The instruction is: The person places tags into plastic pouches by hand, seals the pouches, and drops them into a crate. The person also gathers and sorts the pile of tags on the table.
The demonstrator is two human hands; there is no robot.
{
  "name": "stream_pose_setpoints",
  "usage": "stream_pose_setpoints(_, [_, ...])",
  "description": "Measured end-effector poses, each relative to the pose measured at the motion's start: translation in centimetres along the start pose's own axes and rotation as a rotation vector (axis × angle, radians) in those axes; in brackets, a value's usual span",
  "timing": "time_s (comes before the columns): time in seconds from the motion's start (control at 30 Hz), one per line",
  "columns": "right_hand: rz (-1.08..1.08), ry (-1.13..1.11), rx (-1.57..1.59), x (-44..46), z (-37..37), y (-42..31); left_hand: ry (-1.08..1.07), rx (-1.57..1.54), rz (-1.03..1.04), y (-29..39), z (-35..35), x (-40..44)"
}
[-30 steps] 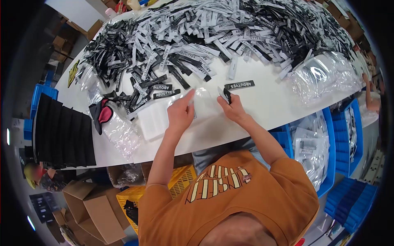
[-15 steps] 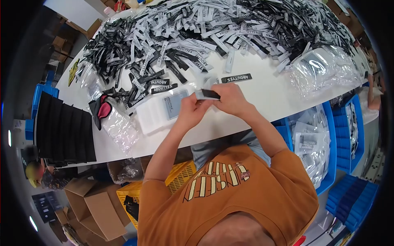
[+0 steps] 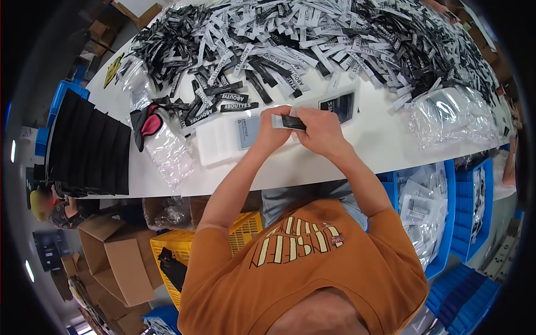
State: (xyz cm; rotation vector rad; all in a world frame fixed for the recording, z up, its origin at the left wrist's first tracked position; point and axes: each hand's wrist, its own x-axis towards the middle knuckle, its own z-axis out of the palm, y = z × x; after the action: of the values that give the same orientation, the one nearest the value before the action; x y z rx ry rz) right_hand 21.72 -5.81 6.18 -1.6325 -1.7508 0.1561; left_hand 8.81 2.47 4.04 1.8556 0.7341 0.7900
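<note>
My left hand [image 3: 272,131] is closed, its fingers pinching a small black-and-white strip packet [image 3: 292,121]. Right beside it my right hand [image 3: 320,131] is also closed, with its thumb against the dark end of that packet. A clear plastic bag with a dark printed panel [image 3: 341,106] extends beyond my right knuckles; how firmly that hand grips it is hidden. Close to my left wrist lies a white stack of sleeves [image 3: 214,146] with a grey printed card [image 3: 244,133] on it. Loose black strip packets [image 3: 239,106] marked ABOUTYES rest beyond my left hand.
A large heap of black and white strip packets [image 3: 268,39] covers the table's far side. Clear plastic bags lie at left [image 3: 167,153] and right [image 3: 455,120]. Black trays [image 3: 89,145] stand at the left edge. A blue bin [image 3: 444,223] holds filled bags below.
The clear bag with the dark panel has come into view beyond my right hand. My hands stay together around the strip packet. The whole view has shifted slightly.
</note>
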Motion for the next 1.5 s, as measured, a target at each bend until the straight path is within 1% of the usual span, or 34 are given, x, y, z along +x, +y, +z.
stream_pose_setpoints(0.07, [-0.032, -0.018, -0.023, 0.2, -0.5, -0.1, -0.024, 0.04, 0.06, -0.3, -0.4, 0.4])
stream_pose_setpoints(0.17, [-0.033, -0.052, -0.003, -0.7, -1.0, -0.7, 0.055, -0.051, 0.044, -2.4, -0.7, 1.8])
stream_pose_setpoints(0.2, [-0.024, -0.047, 0.011, -0.8, -0.7, -0.8, 0.072, -0.033, 0.069, -2.6, -0.5, 2.1])
stream_pose_setpoints(0.23, [-0.015, -0.037, 0.022, -0.8, -0.7, -0.9, 0.033, -0.044, 0.045, -2.7, -0.3, 2.3])
stream_pose_setpoints(0.27, [0.107, -0.05, 0.136, -0.6, -1.2, -0.9, -0.002, -0.055, 0.022, -2.8, -0.3, 2.5])
stream_pose_setpoints(0.3, [0.081, -0.008, 0.162, -0.7, -1.2, -0.6, -0.038, -0.063, -0.004, -2.7, -0.5, 2.6])
stream_pose_setpoints(0.33, [0.056, 0.031, 0.188, -0.9, -1.1, -0.2, -0.137, 0.188, 0.079, -1.0, -1.2, 2.5])
stream_pose_setpoints(0.37, [0.029, 0.069, 0.216, -1.0, -0.9, 0.2, -0.076, 0.245, 0.113, -0.8, -0.9, 2.5])
stream_pose_setpoints(0.4, [-0.037, 0.209, 0.227, -0.7, -0.9, 0.6, -0.014, 0.302, 0.145, -0.8, -0.6, 2.4])
stream_pose_setpoints(0.43, [-0.034, 0.273, 0.046, -0.5, -0.6, 2.1, 0.049, 0.36, 0.172, 1.2, -0.5, 2.2])
stream_pose_setpoints(0.47, [0.108, 0.206, 0.107, -0.5, -0.5, 3.0, 0.104, 0.446, 0.098, 3.5, -1.5, 2.2])
stream_pose_setpoints(0.5, [0.246, 0.14, 0.168, -0.2, -0.8, 3.1, 0.145, 0.485, 0.277, 3.4, -1.4, 2.3])
stream_pose_setpoints(0.53, [0.243, 0.151, 0.121, 0.0, -0.7, 2.9, 0.188, 0.522, 0.456, 3.2, -1.3, 2.6])
stream_pose_setpoints(0.57, [0.211, 0.212, 0.142, 0.3, -0.9, 2.5, 0.232, 0.557, 0.637, 3.0, -1.2, 3.1])
stream_pose_setpoints(0.6, [0.181, 0.27, 0.167, 0.4, -1.3, 1.3, 0.302, 0.55, 0.681, 2.9, -1.0, 3.7])
stream_pose_setpoints(0.63, [0.156, 0.325, 0.192, 0.1, -1.5, 0.4, 0.294, 0.504, 0.576, 2.9, -0.9, 3.4])
stream_pose_setpoints(0.7, [0.201, 0.197, 0.189, -0.9, -0.6, 0.5, 0.277, 0.408, 0.374, 3.3, -0.8, 3.1])
stream_pose_setpoints(0.73, [0.22, 0.139, 0.183, -1.1, -0.3, 0.8, 0.286, 0.296, 0.341, 3.2, -0.3, 2.8])
stream_pose_setpoints(0.83, [0.396, -0.004, 0.359, -0.6, 0.3, 1.6, 0.296, 0.343, 0.499, 2.5, 0.7, 1.8])
stream_pose_setpoints(0.87, [0.378, -0.034, 0.373, -0.7, 0.3, 1.4, 0.342, 0.278, 0.527, 1.3, 0.9, 2.0])
stream_pose_setpoints(0.93, [0.338, -0.089, 0.402, -0.4, 0.0, 0.8, 0.337, 0.188, 0.291, 1.5, 0.3, 1.8])
stream_pose_setpoints(0.97, [0.328, -0.047, 0.393, -0.6, 0.5, 1.1, 0.335, 0.143, 0.176, 1.8, -0.1, 1.8])
stream_pose_setpoints(1.0, [0.313, -0.005, 0.381, -0.6, 1.1, 1.5, 0.269, 0.266, 0.255, 2.0, -0.4, 1.6])
stream_pose_setpoints(1.03, [0.299, 0.034, 0.371, -0.5, 1.6, 1.8, 0.219, 0.34, 0.417, 1.9, -0.2, 1.5])
stream_pose_setpoints(1.1, [0.518, -0.047, 0.692, 0.3, 1.5, 2.5, 0.108, 0.484, 0.737, 1.4, 1.1, 1.0])
stream_pose_setpoints(1.13, [0.631, -0.086, 0.854, 0.6, 1.3, 2.4, 0.153, 0.404, 0.734, 1.1, 2.0, 0.9])
stream_pose_setpoints(1.23, [0.636, -0.131, 0.895, 0.4, 0.7, 0.0, 0.143, 0.355, 0.325, 1.0, 0.7, 1.2])
stream_pose_setpoints(1.27, [0.489, -0.098, 0.859, -0.3, 0.4, -0.7, 0.152, 0.391, 0.13, 1.6, -0.1, 1.3])
stream_pose_setpoints(1.37, [0.373, 0.161, 0.412, -0.7, 2.7, 1.5, 0.09, 0.374, 0.485, 1.3, 0.7, 1.1])
stream_pose_setpoints(1.4, [0.301, 0.21, 0.536, -0.9, 2.4, 2.2, 0.054, 0.464, 0.667, 1.5, 1.4, 0.7])
stream_pose_setpoints(1.5, [0.412, 0.037, 0.889, -1.0, 2.0, 2.7, 0.021, 0.529, 0.448, 2.4, 0.9, 0.3])
